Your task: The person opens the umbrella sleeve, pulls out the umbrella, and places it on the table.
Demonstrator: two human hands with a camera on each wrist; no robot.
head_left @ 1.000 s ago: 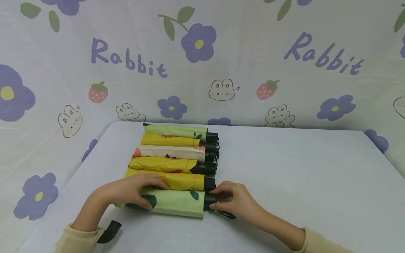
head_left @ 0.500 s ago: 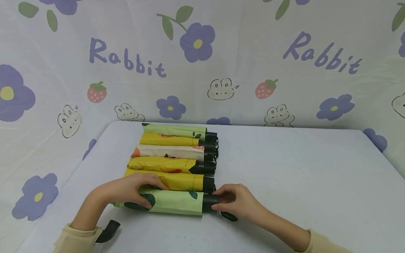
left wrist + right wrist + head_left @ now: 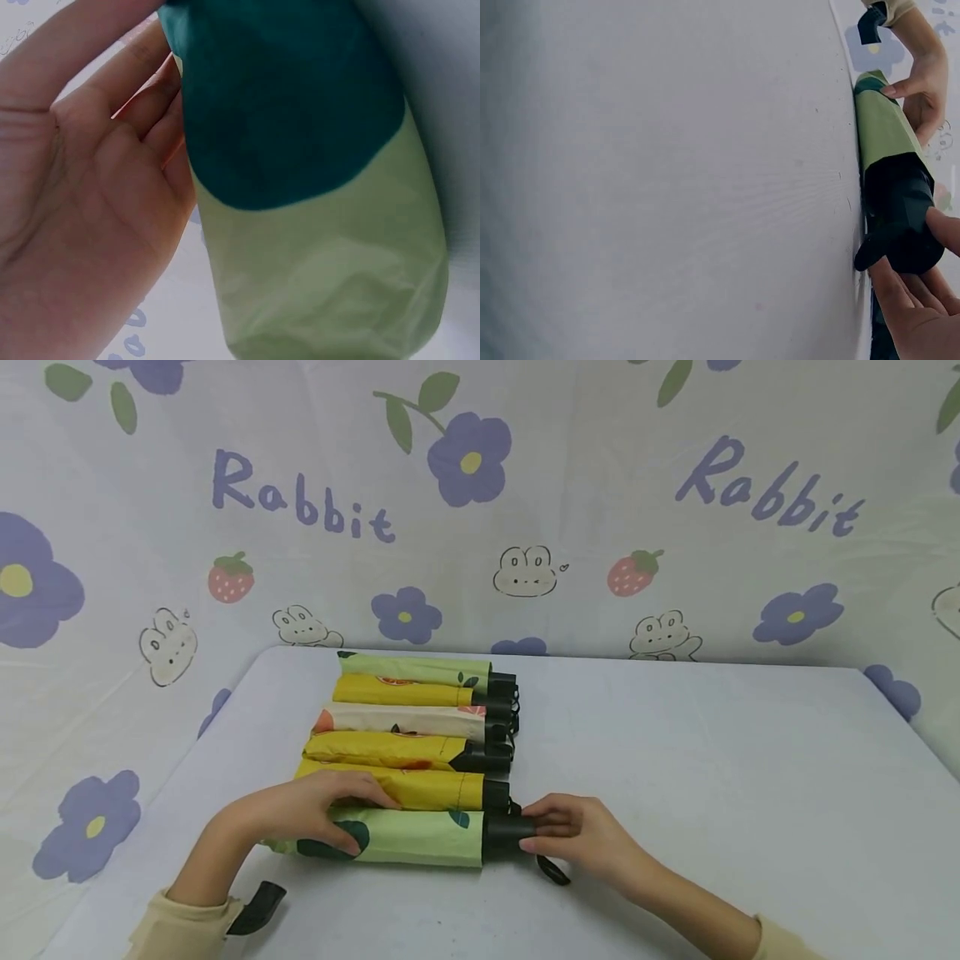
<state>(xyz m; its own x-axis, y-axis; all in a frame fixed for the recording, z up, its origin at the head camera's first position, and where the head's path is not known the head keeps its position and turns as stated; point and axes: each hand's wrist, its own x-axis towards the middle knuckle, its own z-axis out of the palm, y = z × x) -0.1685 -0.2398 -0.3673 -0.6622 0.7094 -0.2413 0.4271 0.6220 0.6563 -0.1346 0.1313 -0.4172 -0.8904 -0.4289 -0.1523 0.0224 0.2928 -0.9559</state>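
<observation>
Apparently aligning the green umbrella (image 3: 423, 839) nearest me on the worktop (image 3: 712, 777), I grip it with my left hand (image 3: 311, 810), pinch its handle (image 3: 506, 831) with my right hand (image 3: 585, 833), and should probably release gently next.

Arched left hand (image 3: 311, 808), curled right hand (image 3: 588, 837)

Nearest green umbrella (image 3: 423, 839) partly hidden by left hand (image 3: 307, 810), right sleeve (image 3: 782, 943) cropped at bottom edge

Six umbrellas (image 3: 382, 749) lie one behind another on the table's left (image 3: 210, 785).
</observation>
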